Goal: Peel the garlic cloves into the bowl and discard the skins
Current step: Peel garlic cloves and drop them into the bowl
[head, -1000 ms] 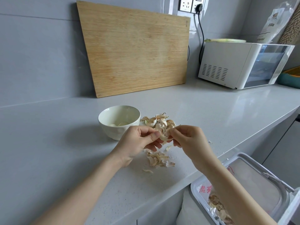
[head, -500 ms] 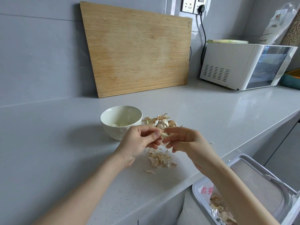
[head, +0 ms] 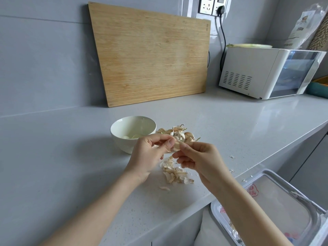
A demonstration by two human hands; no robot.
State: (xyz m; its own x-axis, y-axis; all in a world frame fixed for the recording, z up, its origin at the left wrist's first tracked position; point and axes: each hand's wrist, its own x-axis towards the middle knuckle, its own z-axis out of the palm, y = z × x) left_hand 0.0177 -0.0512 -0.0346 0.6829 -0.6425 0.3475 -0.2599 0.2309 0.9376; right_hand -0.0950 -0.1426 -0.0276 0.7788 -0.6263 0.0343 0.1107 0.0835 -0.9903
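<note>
A garlic clove [head: 176,146] is pinched between the fingertips of my left hand [head: 149,155] and my right hand [head: 200,160], held just above the counter. Behind the hands lies a heap of unpeeled garlic cloves [head: 179,133]. The white bowl [head: 124,146] stands left of that heap and holds a few peeled cloves [head: 132,136]. Loose garlic skins [head: 174,174] are scattered on the counter below my hands. Part of the held clove is hidden by my fingers.
A white bin [head: 276,196] lined with a plastic bag stands below the counter edge at the lower right, skins inside. A wooden cutting board [head: 150,55] leans on the wall. A white appliance [head: 266,71] sits at the back right. Small skin flakes [head: 232,156] lie near the edge.
My right hand's fingers have shifted on the clove and the hands sit slightly lower. The bowl, heap and skins have not moved.
</note>
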